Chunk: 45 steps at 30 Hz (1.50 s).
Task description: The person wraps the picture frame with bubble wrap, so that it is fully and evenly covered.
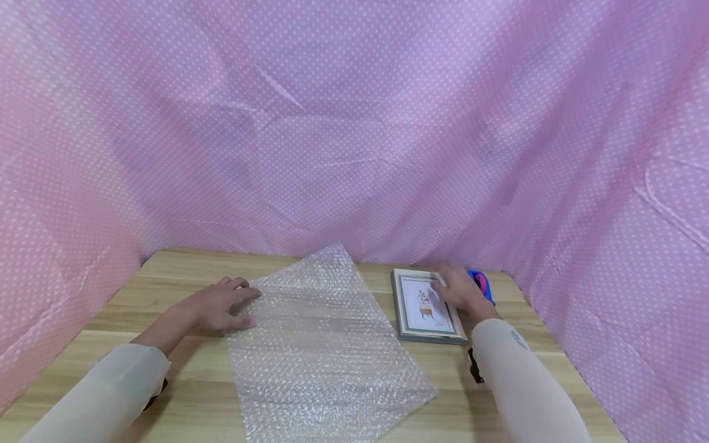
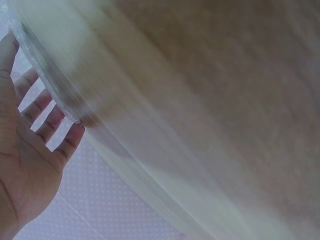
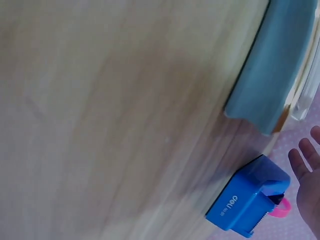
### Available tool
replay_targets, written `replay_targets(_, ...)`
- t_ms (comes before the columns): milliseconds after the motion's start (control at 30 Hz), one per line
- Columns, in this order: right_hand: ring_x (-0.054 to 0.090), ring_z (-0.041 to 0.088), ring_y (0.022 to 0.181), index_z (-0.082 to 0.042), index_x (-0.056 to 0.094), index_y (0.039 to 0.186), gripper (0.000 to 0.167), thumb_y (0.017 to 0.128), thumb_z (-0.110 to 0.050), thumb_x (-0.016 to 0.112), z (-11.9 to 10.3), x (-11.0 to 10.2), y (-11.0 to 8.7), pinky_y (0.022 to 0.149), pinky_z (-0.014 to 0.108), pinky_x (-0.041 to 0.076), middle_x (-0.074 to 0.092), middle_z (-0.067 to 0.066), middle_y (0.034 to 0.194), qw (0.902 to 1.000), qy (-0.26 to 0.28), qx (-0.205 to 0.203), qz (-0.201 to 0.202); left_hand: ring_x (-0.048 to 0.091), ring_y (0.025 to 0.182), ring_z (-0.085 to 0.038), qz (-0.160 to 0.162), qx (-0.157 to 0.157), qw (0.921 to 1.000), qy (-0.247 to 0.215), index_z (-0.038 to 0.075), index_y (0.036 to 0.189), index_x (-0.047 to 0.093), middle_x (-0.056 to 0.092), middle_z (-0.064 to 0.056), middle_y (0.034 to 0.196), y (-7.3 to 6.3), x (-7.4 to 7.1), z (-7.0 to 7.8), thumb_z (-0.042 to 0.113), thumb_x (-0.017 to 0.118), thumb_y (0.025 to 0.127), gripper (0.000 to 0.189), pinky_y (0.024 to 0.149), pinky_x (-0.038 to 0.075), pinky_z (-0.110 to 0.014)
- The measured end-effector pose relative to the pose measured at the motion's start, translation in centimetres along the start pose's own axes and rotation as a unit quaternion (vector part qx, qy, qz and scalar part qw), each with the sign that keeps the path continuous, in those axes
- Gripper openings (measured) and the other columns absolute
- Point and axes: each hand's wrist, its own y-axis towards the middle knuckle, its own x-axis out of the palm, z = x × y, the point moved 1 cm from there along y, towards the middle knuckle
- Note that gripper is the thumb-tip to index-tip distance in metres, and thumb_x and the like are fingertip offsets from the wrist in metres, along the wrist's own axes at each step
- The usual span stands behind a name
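Observation:
A sheet of bubble wrap [image 1: 316, 357] lies flat on the table, turned at an angle, with one corner towards the back. My left hand [image 1: 218, 306] rests at its left edge, fingers extended over the border; the left wrist view shows that hand [image 2: 30, 160] with fingers spread along the sheet's edge. To the right, a picture frame [image 1: 408, 311] with a plant print lies face up. Above its right side is my right hand [image 1: 461, 289], slightly blurred. In the right wrist view, the right hand's fingers [image 3: 310, 152] are loosely extended beside the frame's blue-grey side [image 3: 270, 65].
A blue tape dispenser [image 3: 242, 197] with a pink roll stands at the back right, just beyond the right hand. The wooden table [image 1: 194, 384] is enclosed by a pink dotted cloth [image 1: 332, 160] behind and at both sides.

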Motion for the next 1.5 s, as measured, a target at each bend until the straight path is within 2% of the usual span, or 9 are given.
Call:
replay_targets(100, 0.049, 0.048, 0.13, 0.006, 0.054, 0.14, 0.05, 0.098, -0.019, 0.062, 0.4, 0.1, 0.1, 0.109, 0.063, 0.037, 0.056, 0.027, 0.136, 0.9998, 0.017, 0.004, 0.006, 0.051, 0.121, -0.04, 0.004, 0.002, 1.0, -0.001, 0.012, 0.144, 0.058, 0.055, -0.016, 0.136, 0.1, -0.1, 0.1, 0.065, 0.067, 0.09, 0.076, 0.095, 0.045, -0.067)
replay_targets(200, 0.045, 0.049, 0.134, 0.005, 0.05, 0.145, 0.054, 0.098, -0.019, 0.062, 0.8, 0.4, 0.1, 0.112, 0.064, 0.034, 0.053, 0.028, 0.142, 0.9991, 0.033, 0.028, 0.002, 0.051, 0.122, -0.04, -0.002, -0.002, 1.0, -0.005, 0.013, 0.145, 0.058, 0.054, -0.016, 0.138, 0.1, -0.2, 0.2, 0.066, 0.066, 0.09, 0.077, 0.097, 0.044, -0.067)
replay_targets(367, 0.042, 0.049, 0.138, 0.003, 0.041, 0.152, 0.062, 0.099, -0.024, 0.062, 1.0, 1.1, 0.3, 0.114, 0.064, 0.033, 0.049, 0.029, 0.147, 0.9932, 0.083, 0.081, -0.01, 0.05, 0.124, -0.042, -0.007, -0.006, 0.9999, -0.006, 0.014, 0.145, 0.057, 0.053, -0.017, 0.139, 0.2, -0.4, 0.2, 0.068, 0.064, 0.09, 0.078, 0.099, 0.043, -0.068)
replay_targets(533, 0.045, 0.047, 0.136, 0.0, 0.039, 0.154, 0.064, 0.099, -0.025, 0.062, 1.1, 1.8, 0.4, 0.113, 0.062, 0.035, 0.05, 0.029, 0.145, 0.9864, 0.126, 0.106, -0.004, 0.051, 0.124, -0.041, -0.006, -0.005, 1.0, -0.003, 0.014, 0.145, 0.057, 0.054, -0.017, 0.139, 0.2, 0.0, 0.0, 0.068, 0.063, 0.09, 0.077, 0.098, 0.043, -0.068)
replay_targets(667, 0.048, 0.046, 0.132, 0.0, 0.04, 0.153, 0.064, 0.098, -0.023, 0.064, 1.2, 1.9, 0.4, 0.112, 0.061, 0.037, 0.052, 0.03, 0.142, 0.9833, 0.139, 0.117, -0.004, 0.051, 0.123, -0.04, -0.005, -0.002, 1.0, -0.003, 0.015, 0.146, 0.057, 0.053, -0.016, 0.14, 0.2, 0.3, -0.1, 0.069, 0.062, 0.09, 0.078, 0.098, 0.043, -0.068)
replay_targets(800, 0.051, 0.047, 0.128, 0.006, 0.042, 0.15, 0.063, 0.096, -0.017, 0.066, 1.5, 1.8, 0.5, 0.11, 0.061, 0.038, 0.054, 0.033, 0.138, 0.9825, 0.153, 0.106, -0.009, 0.051, 0.123, -0.04, -0.004, -0.001, 1.0, -0.002, 0.015, 0.145, 0.057, 0.054, -0.015, 0.139, 0.2, 0.3, -0.1, 0.07, 0.062, 0.09, 0.078, 0.098, 0.043, -0.068)
replay_targets(967, 0.048, 0.049, 0.132, 0.01, 0.043, 0.148, 0.058, 0.098, -0.012, 0.065, 1.7, 1.8, 0.9, 0.113, 0.06, 0.035, 0.053, 0.034, 0.14, 0.9833, 0.153, 0.096, -0.02, 0.052, 0.121, -0.039, -0.001, -0.002, 1.0, -0.004, 0.014, 0.145, 0.057, 0.054, -0.015, 0.137, 0.1, 0.0, 0.0, 0.069, 0.063, 0.09, 0.078, 0.097, 0.044, -0.068)
replay_targets(1233, 0.046, 0.046, 0.135, 0.006, 0.047, 0.148, 0.052, 0.101, -0.009, 0.062, 1.8, 1.9, 1.4, 0.115, 0.058, 0.034, 0.05, 0.032, 0.144, 0.9736, 0.178, 0.138, -0.039, 0.052, 0.121, -0.038, 0.002, -0.001, 1.0, -0.003, 0.016, 0.145, 0.057, 0.054, -0.013, 0.138, 0.0, 0.0, -0.1, 0.071, 0.062, 0.089, 0.078, 0.096, 0.044, -0.069)
replay_targets(1500, 0.051, 0.042, 0.129, 0.006, 0.047, 0.147, 0.047, 0.103, -0.006, 0.059, 1.1, 1.8, 1.6, 0.112, 0.057, 0.039, 0.053, 0.03, 0.14, 0.9633, 0.203, 0.168, -0.051, 0.052, 0.12, -0.037, -0.001, -0.003, 1.0, -0.008, 0.015, 0.146, 0.057, 0.054, -0.014, 0.138, 0.0, 0.0, -0.3, 0.071, 0.062, 0.089, 0.079, 0.097, 0.043, -0.069)
